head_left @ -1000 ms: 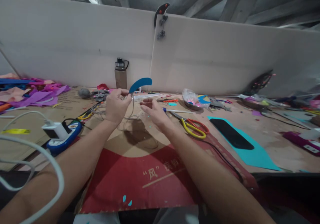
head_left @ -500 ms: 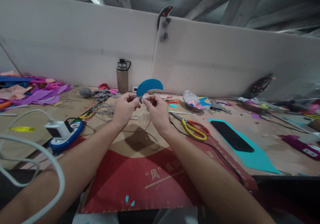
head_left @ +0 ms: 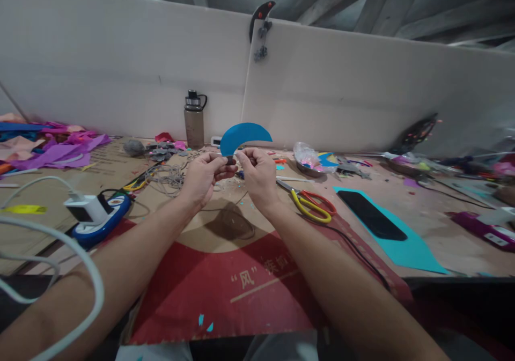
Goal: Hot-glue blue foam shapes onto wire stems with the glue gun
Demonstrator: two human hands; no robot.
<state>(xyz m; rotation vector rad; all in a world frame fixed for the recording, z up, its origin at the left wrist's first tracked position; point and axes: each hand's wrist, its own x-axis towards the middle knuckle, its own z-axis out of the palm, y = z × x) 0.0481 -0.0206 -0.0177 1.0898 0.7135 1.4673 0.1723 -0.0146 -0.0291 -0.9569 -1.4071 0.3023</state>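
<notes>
A blue crescent-shaped piece (head_left: 243, 134), flat like felt or paper, stands up above my fingers, curving to the right. My left hand (head_left: 204, 174) pinches its lower end between thumb and fingers, where a small dark bit shows at the fingertips. Close by on the right, my right hand (head_left: 258, 176) has thumb and forefinger together beside the crescent's inner edge. Whatever those fingers hold is too small to make out. Beneath both hands lies a red and brown cardboard sheet (head_left: 217, 286), with thin grey string (head_left: 167, 181) to the left.
Scissors (head_left: 311, 205) with red and yellow handles lie to the right, near a black phone (head_left: 372, 214) on a turquoise sheet (head_left: 418, 256). A blue power strip (head_left: 102, 224) with a white plug is on the left. A bottle (head_left: 193, 122) stands at the back wall.
The blue crescent has turned to show more of its face and reaches further right. My right hand has shifted slightly right, away from the left fingertips.
</notes>
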